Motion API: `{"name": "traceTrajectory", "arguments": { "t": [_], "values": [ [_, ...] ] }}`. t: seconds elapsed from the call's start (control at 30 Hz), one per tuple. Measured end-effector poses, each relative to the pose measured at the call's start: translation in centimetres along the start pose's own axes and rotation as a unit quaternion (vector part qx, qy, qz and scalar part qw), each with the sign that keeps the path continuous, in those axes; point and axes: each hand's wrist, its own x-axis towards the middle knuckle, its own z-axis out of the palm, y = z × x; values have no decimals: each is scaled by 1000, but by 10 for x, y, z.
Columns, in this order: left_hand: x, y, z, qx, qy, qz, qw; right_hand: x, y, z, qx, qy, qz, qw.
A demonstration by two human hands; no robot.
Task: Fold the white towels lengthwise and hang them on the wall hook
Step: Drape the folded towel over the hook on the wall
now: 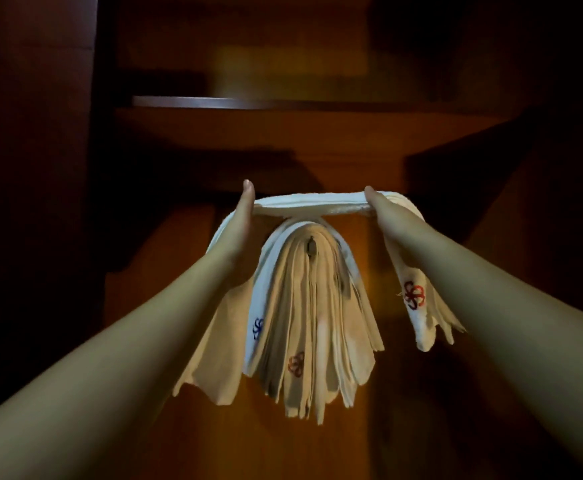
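Observation:
A folded white towel (309,204) is stretched level between my two hands, just above the wall hook (311,250). My left hand (243,216) grips its left part and my right hand (382,211) grips its right part. Both loose ends hang down past my wrists; the right end carries a red flower mark (413,295). Below it, several white towels (304,323) hang in a thick bunch over the hook, with blue and red flower marks near their lower ends. Only the dark tip of the hook shows.
A dark wooden wall panel (404,393) stands behind the towels. A wooden shelf (283,102) juts out above. Dark wood panels close in at the left and right.

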Motion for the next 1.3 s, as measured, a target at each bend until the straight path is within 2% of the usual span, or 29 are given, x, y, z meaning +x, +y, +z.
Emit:
{"name": "traceTrajectory", "arguments": {
  "t": [0.1, 0.23, 0.33, 0.43, 0.53, 0.7, 0.77, 0.87, 0.97, 1.1, 1.2, 1.3],
  "values": [
    [30, -4, -10, 1, -4, 0, 1000, 26, 2, 11, -4, 9, -7, 1000],
    [64, -25, -23, 65, 37, 10, 997, 57, 16, 27, -15, 8, 4, 1000],
    [82, -40, -32, 98, 27, -10, 995, 76, 29, 35, -18, 1, 21, 1000],
    [96, -51, -40, 95, 6, -35, 995, 91, 42, 45, -35, 10, 17, 999],
    [107, -57, -52, 75, 29, -43, 996, 102, 45, 59, -33, 4, 9, 999],
    [110, -69, -67, 60, 58, -38, 996, 108, 48, 72, 20, -8, 55, 998],
    [108, -74, -60, 55, 44, -47, 996, 109, 52, 69, 25, 4, 55, 998],
    [103, -84, -41, 37, 39, -60, 997, 110, 68, 58, -24, 66, 43, 997],
    [96, -99, -31, -48, 82, -61, 994, 102, 84, 61, -6, 52, 65, 997],
    [90, -116, -32, -129, 172, -58, 975, 93, 94, 66, 111, 16, 118, 987],
    [85, -124, -32, -149, 232, -69, 959, 92, 102, 59, 153, 52, 157, 974],
    [77, -133, -29, -136, 269, -89, 949, 87, 114, 59, 158, 47, 181, 970]
  ]
}}
